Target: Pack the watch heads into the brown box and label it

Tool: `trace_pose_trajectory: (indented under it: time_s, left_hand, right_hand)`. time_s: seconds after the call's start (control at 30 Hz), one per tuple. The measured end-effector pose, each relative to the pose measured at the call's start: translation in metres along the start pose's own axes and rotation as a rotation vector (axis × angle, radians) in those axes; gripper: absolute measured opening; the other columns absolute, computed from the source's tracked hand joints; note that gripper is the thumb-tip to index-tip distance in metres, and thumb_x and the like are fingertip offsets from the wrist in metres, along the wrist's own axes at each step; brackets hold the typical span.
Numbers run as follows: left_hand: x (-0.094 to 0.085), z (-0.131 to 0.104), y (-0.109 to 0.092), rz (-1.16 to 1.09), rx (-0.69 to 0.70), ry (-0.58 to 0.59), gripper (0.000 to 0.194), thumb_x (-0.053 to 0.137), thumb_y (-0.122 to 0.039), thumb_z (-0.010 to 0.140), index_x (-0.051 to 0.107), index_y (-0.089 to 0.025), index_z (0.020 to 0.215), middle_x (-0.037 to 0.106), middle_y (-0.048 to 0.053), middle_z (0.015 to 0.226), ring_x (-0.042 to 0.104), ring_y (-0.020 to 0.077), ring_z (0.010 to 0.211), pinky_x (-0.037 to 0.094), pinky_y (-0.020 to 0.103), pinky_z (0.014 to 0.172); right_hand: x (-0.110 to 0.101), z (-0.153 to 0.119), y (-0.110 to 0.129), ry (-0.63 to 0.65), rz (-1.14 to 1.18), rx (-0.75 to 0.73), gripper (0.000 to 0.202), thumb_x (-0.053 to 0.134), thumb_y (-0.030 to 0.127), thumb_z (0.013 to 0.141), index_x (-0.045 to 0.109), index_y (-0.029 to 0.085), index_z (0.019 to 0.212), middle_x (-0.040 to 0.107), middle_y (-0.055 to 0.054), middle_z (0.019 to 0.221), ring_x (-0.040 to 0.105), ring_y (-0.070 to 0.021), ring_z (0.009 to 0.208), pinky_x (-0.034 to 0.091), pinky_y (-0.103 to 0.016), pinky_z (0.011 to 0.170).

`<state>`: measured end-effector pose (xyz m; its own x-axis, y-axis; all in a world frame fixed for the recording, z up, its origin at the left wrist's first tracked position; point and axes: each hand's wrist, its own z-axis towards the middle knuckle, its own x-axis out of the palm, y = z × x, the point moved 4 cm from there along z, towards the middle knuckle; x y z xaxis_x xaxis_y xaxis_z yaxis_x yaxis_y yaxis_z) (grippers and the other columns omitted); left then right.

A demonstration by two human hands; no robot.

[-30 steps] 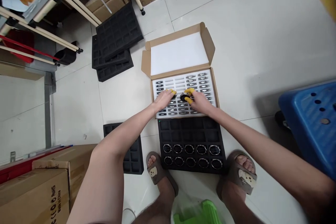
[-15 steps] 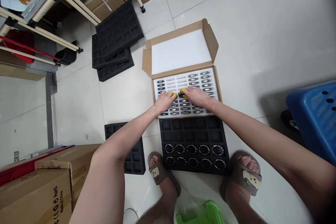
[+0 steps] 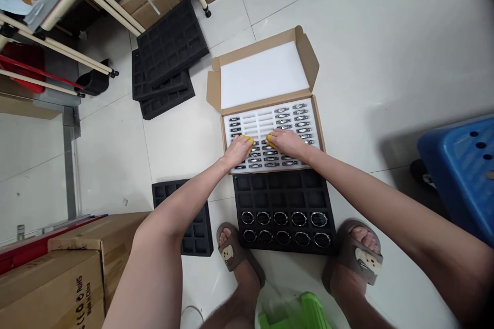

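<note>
A cardboard box (image 3: 317, 128) with an open lid holds a white foam insert (image 3: 258, 119). Watch cases (image 3: 300, 118) stand on edge in many of its slots. My left hand (image 3: 237, 150) rests over the insert's left part, its yellow-covered fingertips bent together beside a middle column; whatever they pinch is hidden. Across from it, my right hand (image 3: 288, 143) has its yellow-covered fingertips closed at a watch case in a neighbouring column, mostly hidden by the fingers. Nearer me, a black foam tray (image 3: 281, 198) carries two rows of round, silver-rimmed watch cases (image 3: 281, 219) lying flat.
Stacked black trays (image 3: 172, 46) lie at the upper left, and another black tray (image 3: 197, 231) is under my left arm. Cardboard boxes (image 3: 54, 282) stand at lower left. A blue stool (image 3: 455, 154) is at right, with a green plastic object (image 3: 313, 311) between my feet.
My right fingertips have lowered slightly toward the insert, and the dark watch case between the hands shows less. My left hand has shifted a little down and left. The camera view has moved slightly.
</note>
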<state>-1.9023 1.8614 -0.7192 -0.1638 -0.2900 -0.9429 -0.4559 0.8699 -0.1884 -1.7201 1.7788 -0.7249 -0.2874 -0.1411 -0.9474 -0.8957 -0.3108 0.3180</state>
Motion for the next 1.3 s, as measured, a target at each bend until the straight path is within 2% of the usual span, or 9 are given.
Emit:
trace_pose_trajectory:
  time_s: [0.23,0.33,0.43,0.53,0.63,0.73,0.97,1.13,1.3]
  left_hand:
    - [0.005,-0.001,0.005,-0.122,-0.037,-0.013,0.031,0.046,-0.013,0.098,0.073,-0.019,0.112,0.069,0.012,0.121,0.057,0.0269,0.114,0.042,0.042,0.101]
    - [-0.004,-0.005,0.000,-0.155,-0.103,-0.018,0.034,0.048,-0.009,0.094,0.073,-0.019,0.115,0.067,0.012,0.129,0.055,0.0288,0.121,0.044,0.046,0.105]
    - [-0.017,-0.024,-0.017,-0.156,-0.178,-0.067,0.047,0.047,-0.003,0.090,0.067,-0.018,0.130,0.060,0.014,0.142,0.049,0.0323,0.132,0.043,0.050,0.110]
    - [-0.014,-0.070,-0.052,-0.268,-0.178,-0.095,0.048,0.044,-0.006,0.093,0.062,-0.018,0.136,0.061,0.014,0.138,0.052,0.0291,0.130,0.045,0.045,0.112]
    - [0.019,-0.136,-0.093,-0.438,-0.250,0.088,0.031,0.046,-0.012,0.095,0.071,-0.020,0.111,0.070,0.010,0.108,0.065,0.0241,0.104,0.054,0.037,0.098]
    - [0.062,-0.199,-0.120,-0.487,-0.511,0.230,0.027,0.048,-0.010,0.092,0.071,-0.020,0.103,0.070,0.010,0.106,0.068,0.0232,0.098,0.056,0.036,0.094]
    - [0.096,-0.260,-0.151,-0.342,-1.040,0.386,0.035,0.057,-0.023,0.094,0.061,-0.025,0.129,0.065,0.012,0.128,0.067,0.0245,0.104,0.051,0.037,0.094]
    - [0.102,-0.269,-0.161,-0.222,-1.035,0.417,0.038,0.057,-0.033,0.096,0.059,-0.026,0.134,0.056,0.013,0.140,0.066,0.0268,0.104,0.048,0.039,0.093]
    - [0.110,-0.268,-0.162,-0.156,-1.072,0.377,0.036,0.056,-0.038,0.095,0.061,-0.023,0.128,0.059,0.014,0.132,0.067,0.0282,0.090,0.048,0.043,0.085]
  right_hand:
    - [-0.002,-0.001,-0.003,-0.001,0.065,0.004,0.024,0.049,0.024,0.104,0.069,0.014,0.099,0.070,-0.011,0.098,0.060,-0.0236,0.097,0.042,-0.031,0.078]
    - [-0.016,-0.021,0.004,-0.136,0.203,0.083,0.026,0.046,0.022,0.104,0.070,0.014,0.110,0.071,-0.013,0.109,0.061,-0.0248,0.105,0.048,-0.035,0.088]
    - [-0.028,-0.080,0.018,-0.376,0.408,0.318,0.029,0.045,0.029,0.105,0.067,0.018,0.119,0.070,-0.012,0.120,0.063,-0.0245,0.113,0.050,-0.039,0.099]
    - [-0.012,-0.174,0.044,-0.422,0.496,0.603,0.026,0.048,0.035,0.103,0.066,0.023,0.116,0.071,-0.010,0.115,0.067,-0.0241,0.102,0.053,-0.039,0.093]
    - [0.027,-0.265,0.077,-0.158,0.469,0.810,0.027,0.047,0.033,0.101,0.063,0.023,0.119,0.073,-0.009,0.109,0.070,-0.0247,0.089,0.055,-0.040,0.084]
    - [0.059,-0.317,0.102,0.182,0.288,0.878,0.025,0.051,0.028,0.094,0.064,0.022,0.115,0.072,-0.012,0.109,0.069,-0.0281,0.082,0.054,-0.043,0.074]
    - [0.059,-0.301,0.135,0.231,0.066,0.639,0.026,0.050,0.018,0.093,0.060,0.013,0.117,0.069,-0.016,0.101,0.060,-0.0329,0.107,0.052,-0.039,0.071]
    - [0.069,-0.304,0.145,0.105,0.082,0.622,0.035,0.046,0.022,0.098,0.051,0.012,0.132,0.066,-0.018,0.112,0.054,-0.0348,0.119,0.054,-0.043,0.086]
    - [0.089,-0.310,0.140,0.081,0.245,0.680,0.028,0.053,0.010,0.084,0.061,0.015,0.111,0.060,-0.015,0.104,0.060,-0.0298,0.098,0.054,-0.043,0.090]
